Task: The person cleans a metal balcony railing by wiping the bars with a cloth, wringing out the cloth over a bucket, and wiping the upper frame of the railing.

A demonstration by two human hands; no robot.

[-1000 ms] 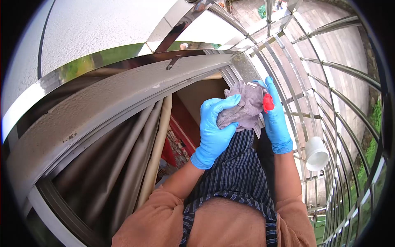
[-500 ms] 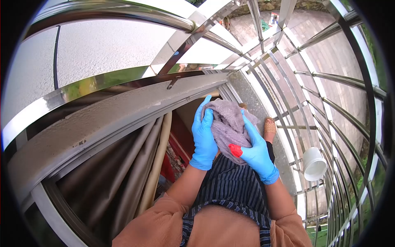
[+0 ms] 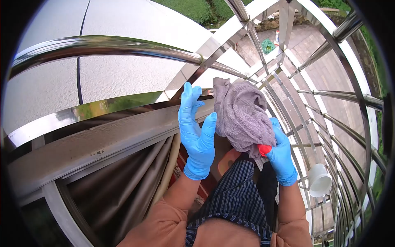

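A crumpled grey-purple cloth (image 3: 242, 113) hangs bunched in front of me, its folds loosely spread. My right hand (image 3: 282, 154), in a blue glove with a red covering on the thumb, grips the cloth at its lower right edge. My left hand (image 3: 197, 136), also in a blue glove, is raised to the left of the cloth with its fingers apart and nothing in it. A small gap shows between the left thumb and the cloth.
Polished metal bars (image 3: 345, 96) curve round the front and right. A white bucket (image 3: 320, 180) hangs at the right bars. On the left are a window frame (image 3: 94, 154) and brown curtain (image 3: 119, 181). Paving (image 3: 312, 45) lies far below.
My left hand has let go of the cloth and moved left. My right hand has shifted right with the cloth, which is now looser and more spread. The view has tilted up a little.
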